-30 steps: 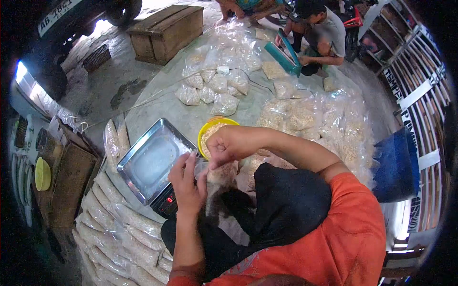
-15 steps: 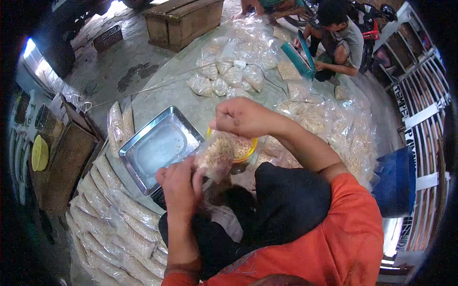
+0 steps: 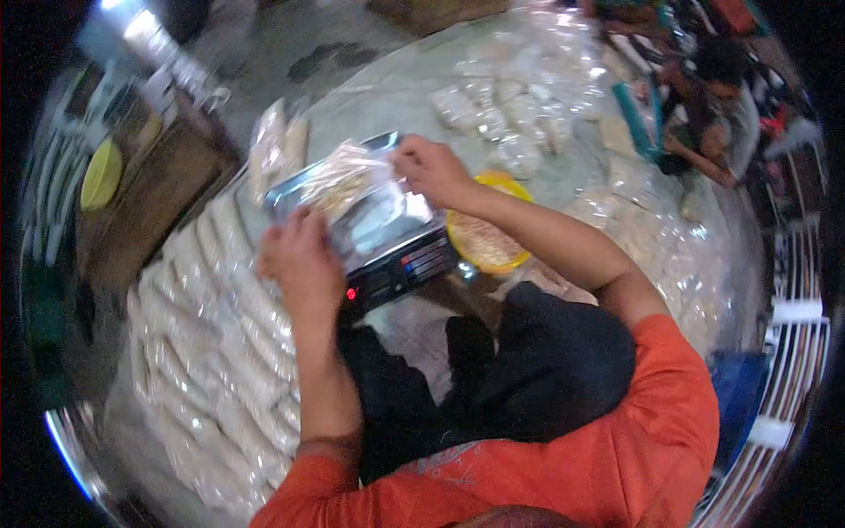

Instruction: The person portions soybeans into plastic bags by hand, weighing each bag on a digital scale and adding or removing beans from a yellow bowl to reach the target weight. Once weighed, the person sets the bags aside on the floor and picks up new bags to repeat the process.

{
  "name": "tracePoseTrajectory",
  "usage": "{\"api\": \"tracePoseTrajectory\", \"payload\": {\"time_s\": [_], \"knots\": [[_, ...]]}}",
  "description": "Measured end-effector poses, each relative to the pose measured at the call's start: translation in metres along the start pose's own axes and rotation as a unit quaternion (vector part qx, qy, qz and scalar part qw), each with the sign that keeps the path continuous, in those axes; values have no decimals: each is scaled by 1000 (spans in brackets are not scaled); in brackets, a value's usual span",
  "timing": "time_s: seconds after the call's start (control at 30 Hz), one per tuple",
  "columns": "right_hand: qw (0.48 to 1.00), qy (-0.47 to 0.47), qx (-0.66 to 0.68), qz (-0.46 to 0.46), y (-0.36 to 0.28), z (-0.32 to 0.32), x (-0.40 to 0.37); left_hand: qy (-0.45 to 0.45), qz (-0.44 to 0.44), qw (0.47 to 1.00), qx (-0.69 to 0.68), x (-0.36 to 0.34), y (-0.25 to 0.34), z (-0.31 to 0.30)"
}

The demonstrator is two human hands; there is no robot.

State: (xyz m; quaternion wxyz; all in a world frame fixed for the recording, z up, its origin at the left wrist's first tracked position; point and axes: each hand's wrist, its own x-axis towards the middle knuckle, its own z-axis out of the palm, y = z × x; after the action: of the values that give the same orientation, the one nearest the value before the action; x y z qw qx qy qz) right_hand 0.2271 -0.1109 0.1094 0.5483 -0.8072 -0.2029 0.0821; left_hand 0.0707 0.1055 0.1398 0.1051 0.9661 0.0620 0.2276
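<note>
Head view: clear plastic bag of pale grains (image 3: 341, 192), blurred, sits on the shiny rectangular metal tray (image 3: 380, 227) of a black digital scale (image 3: 403, 271). Left hand (image 3: 304, 255) at tray's left, near the bag; motion blur, can't tell if gripping. Right hand (image 3: 429, 170) at tray's right, fingers curled, grip unclear. Hands apart. Round yellow plastic bowl (image 3: 500, 181) of grains right of scale.

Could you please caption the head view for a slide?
Left hand and right hand at a clear bag over a scale.
</note>
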Motion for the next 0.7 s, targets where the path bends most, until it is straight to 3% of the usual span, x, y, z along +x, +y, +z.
{"api": "tracePoseTrajectory", "payload": {"time_s": [0.17, 0.27, 0.33, 0.37, 0.4, 0.47, 0.5, 0.53, 0.63, 0.7], "knots": [[995, -4, -98, 20, 23, -4, -18, -107, 33, 992, -58, -18, 22, 7], [981, 52, -178, -48, -9, -11, -36, -135, 52, 986, -87, -21, 36, 1], [963, 79, -186, -180, -29, -8, -50, -148, 65, 982, -98, -27, 42, 1], [946, 39, -174, -271, -26, -3, -54, -142, 73, 982, -99, -30, 44, 1], [946, 40, -176, -269, -23, 3, -56, -136, 82, 982, -100, -33, 47, 1], [937, -169, -229, -204, -15, 12, -60, -129, 86, 983, -100, -40, 53, 7], [938, -204, -220, -171, 7, 16, -59, -120, 87, 984, -98, -44, 55, 10], [939, -201, -220, -170, 14, 16, -59, -121, 90, 984, -98, -47, 58, 11], [953, -77, -273, -106, 19, 14, -61, -104, 124, 984, -70, -54, 67, 11], [962, -63, -258, -64, 2, 6, -69, -132, 117, 978, -107, -58, 76, 8]]}}
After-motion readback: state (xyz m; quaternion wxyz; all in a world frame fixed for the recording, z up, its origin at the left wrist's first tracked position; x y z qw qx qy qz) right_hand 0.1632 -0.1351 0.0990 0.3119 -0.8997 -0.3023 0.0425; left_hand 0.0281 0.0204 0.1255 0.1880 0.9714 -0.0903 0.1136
